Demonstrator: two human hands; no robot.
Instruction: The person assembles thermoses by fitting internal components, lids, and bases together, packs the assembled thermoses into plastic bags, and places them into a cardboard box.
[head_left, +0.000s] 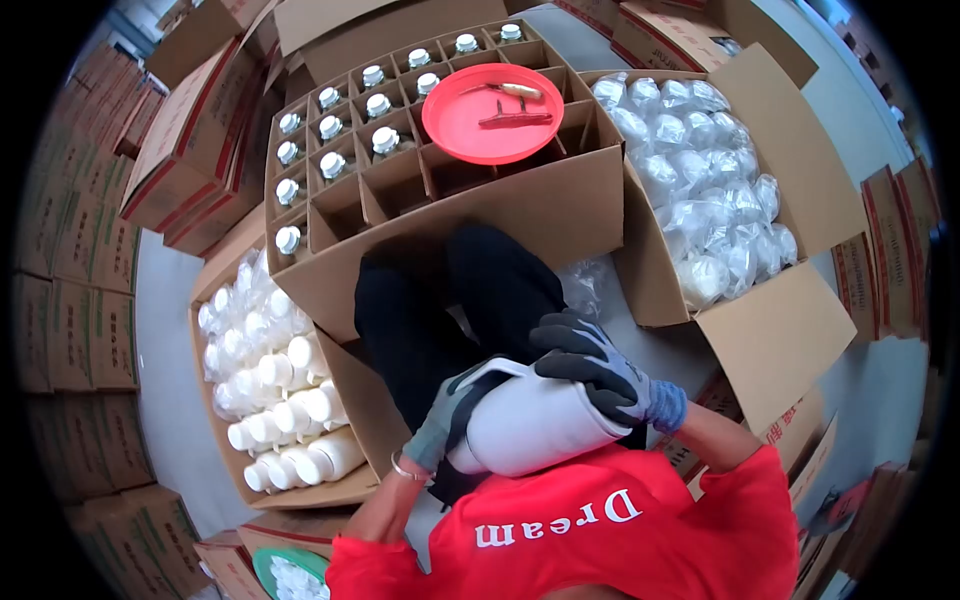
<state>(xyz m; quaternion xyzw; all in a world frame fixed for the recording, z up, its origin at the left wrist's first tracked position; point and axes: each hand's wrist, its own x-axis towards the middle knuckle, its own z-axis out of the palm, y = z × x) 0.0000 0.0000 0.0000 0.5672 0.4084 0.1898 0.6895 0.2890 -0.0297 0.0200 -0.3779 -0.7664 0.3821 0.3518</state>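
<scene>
A white thermos jug (pixel 545 425) with a loop handle lies on its side across my lap. My left hand (pixel 450 410), gloved in grey, is wrapped round the handle end. My right hand (pixel 600 365), in a similar glove with a blue cuff, grips the top and far end of the jug. Its palm side is hidden. Beyond my knees stands a divided carton (pixel 500 215) with several white-capped bottles (pixel 385 140) upright in its cells. A round red tray (pixel 470 120) rests on the dividers, holding a T-shaped tool (pixel 515 119) and a slim pointed tool (pixel 520 91).
At left, an open carton (pixel 350 400) holds white jugs (pixel 290 412), some in clear plastic. The right carton (pixel 650 270) holds several plastic-wrapped items (pixel 690 160); its flap (pixel 775 345) juts toward me. A green basin (pixel 265 565) sits lower left. Stacked cartons (pixel 85 330) line the sides.
</scene>
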